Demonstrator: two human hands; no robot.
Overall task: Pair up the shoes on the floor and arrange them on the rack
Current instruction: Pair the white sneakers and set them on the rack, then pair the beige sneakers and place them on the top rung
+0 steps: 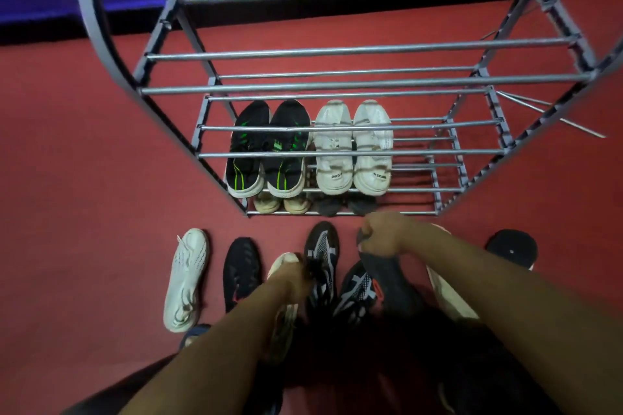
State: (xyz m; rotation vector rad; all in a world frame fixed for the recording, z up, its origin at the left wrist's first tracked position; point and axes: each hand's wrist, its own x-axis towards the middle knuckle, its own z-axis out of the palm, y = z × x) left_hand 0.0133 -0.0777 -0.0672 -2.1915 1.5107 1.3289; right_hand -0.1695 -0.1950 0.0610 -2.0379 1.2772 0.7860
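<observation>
Both hands (382,236) grip dark mesh sneakers (322,259) (white-striped) before metal rack (337,155).

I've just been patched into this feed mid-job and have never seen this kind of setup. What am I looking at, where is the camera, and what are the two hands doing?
There is no machine here: a person wears one wide-angle camera on the head, looking down, so the two arms entering from the bottom are their own. Ahead stands a grey metal shoe rack on a red floor. One tier holds a black pair with green stripes beside a white pair; a lower tier shows a beige pair and a dark pair. Loose on the floor lie a white sneaker and a black shoe, among others. The left hand grips a black-and-white patterned sneaker; its match lies alongside. The right hand holds a dark grey shoe.
</observation>
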